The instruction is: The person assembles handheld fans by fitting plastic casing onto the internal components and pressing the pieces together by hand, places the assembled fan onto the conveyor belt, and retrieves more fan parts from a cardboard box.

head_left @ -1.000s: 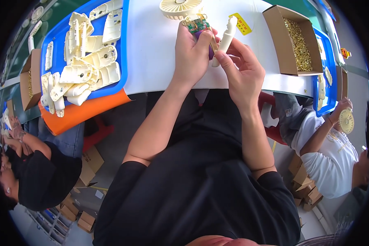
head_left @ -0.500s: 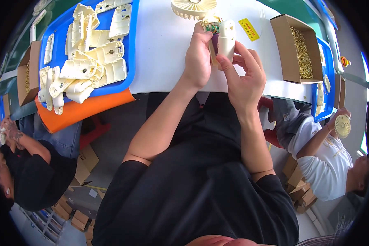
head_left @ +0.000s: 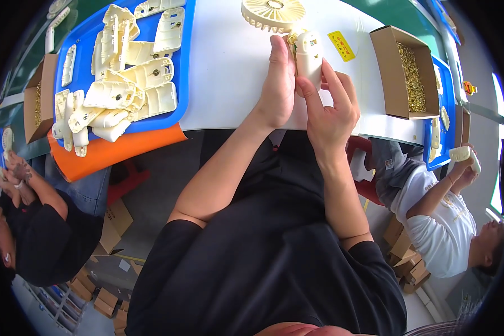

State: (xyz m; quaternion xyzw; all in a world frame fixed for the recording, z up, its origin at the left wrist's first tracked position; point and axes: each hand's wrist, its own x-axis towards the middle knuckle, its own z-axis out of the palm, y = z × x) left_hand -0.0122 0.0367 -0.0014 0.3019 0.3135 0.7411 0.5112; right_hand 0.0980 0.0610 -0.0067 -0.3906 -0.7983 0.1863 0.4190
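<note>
Cream plastic: a rounded housing part (head_left: pixel 309 53) stands upright between both hands above the white table (head_left: pixel 229 67); a brass-coloured bit shows at its upper left edge, though what it is cannot be told.
Left hand: the left hand (head_left: pixel 277 84) is closed against the housing part's left side, fingers upright along it, seemingly to steady it.
Right hand: the right hand (head_left: pixel 330 109) clasps the same part from below and the right, thumb and forefinger pinching its lower end; the two hands are pressed together around it, a grip that looks suited to fitting or aligning something small.
Fan grille: a round cream grille (head_left: pixel 273 12) lies flat on the table just beyond the hands, near enough to reach.
Blue tray: a blue tray (head_left: pixel 187 84) to the left is heaped with matching cream shells (head_left: pixel 120 89), apparently the stock of parts; it rests over an orange tray (head_left: pixel 112 151) at the table's edge.
Cardboard box: an open box (head_left: pixel 400 70) to the right holds small brass-coloured pieces (head_left: pixel 411 70), probably fasteners kept handy.
Yellow label: a yellow sticker (head_left: pixel 341 46) lies on the table between part and box.
Neighbours: a person in white (head_left: pixel 442 218) at the right holds a cream part in raised hands; a person in black (head_left: pixel 33 224) sits at the left.
</note>
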